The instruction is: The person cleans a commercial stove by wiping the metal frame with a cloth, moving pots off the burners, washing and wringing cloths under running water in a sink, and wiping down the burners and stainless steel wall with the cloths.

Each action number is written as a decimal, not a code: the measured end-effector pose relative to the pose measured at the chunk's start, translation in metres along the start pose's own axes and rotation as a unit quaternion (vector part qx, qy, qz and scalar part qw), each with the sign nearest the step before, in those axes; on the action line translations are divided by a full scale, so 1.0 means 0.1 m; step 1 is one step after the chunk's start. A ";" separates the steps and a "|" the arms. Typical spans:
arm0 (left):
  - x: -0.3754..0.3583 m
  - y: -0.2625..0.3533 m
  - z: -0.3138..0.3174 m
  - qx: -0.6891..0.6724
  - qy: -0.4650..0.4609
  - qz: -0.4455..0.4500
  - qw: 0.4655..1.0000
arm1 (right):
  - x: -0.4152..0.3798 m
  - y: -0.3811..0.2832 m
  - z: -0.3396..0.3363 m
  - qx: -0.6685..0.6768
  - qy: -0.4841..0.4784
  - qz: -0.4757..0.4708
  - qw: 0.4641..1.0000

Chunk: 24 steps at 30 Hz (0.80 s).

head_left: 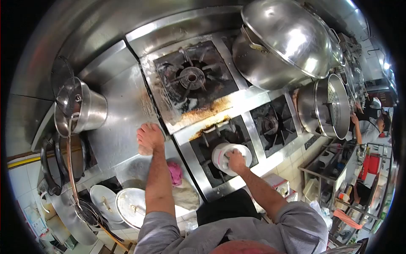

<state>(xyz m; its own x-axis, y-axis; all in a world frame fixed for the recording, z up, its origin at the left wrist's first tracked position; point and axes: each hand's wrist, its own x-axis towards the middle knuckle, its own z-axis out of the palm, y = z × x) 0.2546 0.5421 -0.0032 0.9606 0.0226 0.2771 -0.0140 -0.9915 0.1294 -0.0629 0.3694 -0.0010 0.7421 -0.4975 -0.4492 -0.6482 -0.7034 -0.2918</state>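
My left hand (151,138) rests palm down on the steel counter (118,122), just left of the stove. Its fingers are slightly bent and nothing shows in them. My right hand (235,161) reaches into a white round tub (220,157), its fingers closed at the inner side. What they hold in there, if anything, is hidden. The tub stands on the front burner grate (218,175). Beneath my left forearm lie a pink cloth (174,173) and a beige cloth (186,194).
Behind the tub is a stained back burner (191,78). A large domed steel pot (270,63) and a steel steamer pot (311,108) stand on the right. At left are a steel pot with ladles (91,106) and metal lids (131,207). Another person (372,125) works at far right.
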 end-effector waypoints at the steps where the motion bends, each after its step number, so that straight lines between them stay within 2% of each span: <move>1: -0.01 0.01 0.01 -0.002 0.012 -0.002 1.000 | 0.06 0.03 0.13 0.009 -0.002 0.001 1.000; 3: 0.00 0.04 0.01 0.014 0.018 -0.009 1.000 | 0.28 0.14 0.35 -0.085 -0.128 0.009 0.988; 4: 0.01 0.07 0.01 0.009 0.030 -0.017 0.999 | 0.34 0.22 0.54 -0.111 -0.137 0.043 0.983; 5: 0.02 0.08 0.00 0.011 0.026 -0.016 0.999 | 0.52 0.80 1.22 -0.187 -0.152 -0.114 0.964; 6: 0.01 0.06 -0.01 0.015 0.022 -0.013 1.000 | 0.41 0.43 0.57 -0.233 -0.210 -0.168 0.935; 8: -0.01 0.05 -0.03 0.014 0.035 -0.009 0.999 | 0.28 0.36 0.12 -0.009 -0.111 -0.127 0.986; 9: 0.00 0.05 -0.03 0.010 0.039 -0.001 0.999 | 0.27 0.43 0.06 0.002 -0.145 -0.121 0.982; 10: 0.01 0.04 -0.02 0.009 0.042 0.008 0.999 | 0.20 0.18 -0.47 -0.036 -0.203 -0.116 0.972; 11: 0.00 0.02 -0.01 0.008 0.045 0.015 0.999 | 0.21 0.14 -0.73 -0.019 -0.267 -0.113 0.957; 12: 0.00 0.01 0.01 0.006 0.037 0.019 0.999 | 0.19 0.09 -1.00 0.105 -0.258 -0.092 0.956; 13: 0.00 -0.01 0.01 0.005 0.027 0.024 0.999 | 0.26 -0.12 -1.28 0.174 -0.290 -0.028 0.940; 15: 0.00 -0.01 0.00 -0.005 0.014 0.019 1.000 | 0.65 -0.48 -1.53 0.225 -0.184 -0.189 0.938; 16: 0.00 0.00 0.00 -0.010 0.027 0.013 1.000 | 0.93 -0.74 -1.59 0.208 -0.102 -0.227 0.946; 17: 0.00 -0.01 0.00 -0.010 0.027 0.013 0.999 | 1.12 -1.18 -1.87 0.203 -0.043 -0.189 0.960; 18: 0.00 -0.01 0.00 -0.009 0.026 0.015 1.000 | 1.58 -1.37 -1.92 0.271 0.059 -0.311 0.909; 19: 0.00 0.00 -0.02 -0.009 0.033 0.012 0.999 | 1.80 -1.77 -2.26 0.262 0.131 -0.335 0.896; 21: 0.01 0.01 -0.06 -0.020 0.040 0.009 0.999 | 2.45 -2.36 -2.71 0.251 0.328 -0.422 0.807; 22: 0.01 0.01 -0.04 -0.023 0.046 0.006 0.999 | 2.65 -2.66 -3.02 0.212 0.393 -0.442 0.779; 23: 0.02 0.01 -0.03 -0.026 0.053 0.002 0.998 | 2.87 -2.90 -3.26 0.180 0.441 -0.417 0.774; 24: 0.02 0.03 -0.06 -0.039 0.034 -0.007 0.999 | 3.12 -3.14 -3.48 0.155 0.506 -0.425 0.735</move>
<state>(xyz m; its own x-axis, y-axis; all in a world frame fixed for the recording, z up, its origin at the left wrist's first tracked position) 0.2551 0.5402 0.0037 0.9397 0.0486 0.3385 -0.0239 -0.9781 0.2069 0.4317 0.2580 0.2439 0.5471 -0.1790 0.8177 0.2302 -0.9070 -0.3526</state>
